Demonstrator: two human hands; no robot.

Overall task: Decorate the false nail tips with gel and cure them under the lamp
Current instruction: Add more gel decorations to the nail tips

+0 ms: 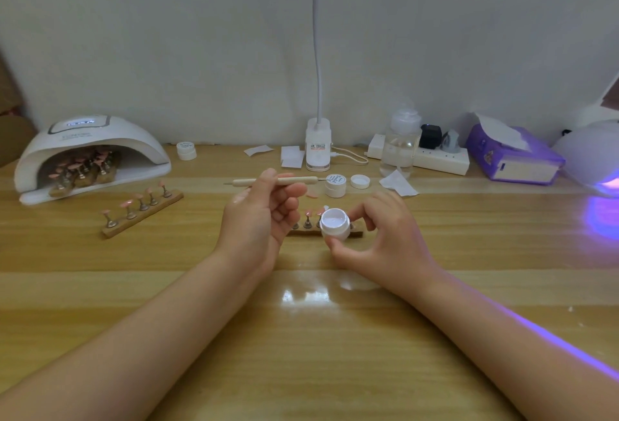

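The small round white gel pot (335, 223), open side up, sits pinched between the right hand's (385, 236) thumb and fingers just above the wooden table (301, 337). The left hand (264, 216) grips a wooden dotting tool (278, 181) lying crosswise, its tip up and beyond the pot.

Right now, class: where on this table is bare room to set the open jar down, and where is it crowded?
Free: the near table between the forearms, and the strip between the left nail stand and left hand. Crowded: the back edge, from lamp base past bottle to tissue box, and around the jar in the right hand.
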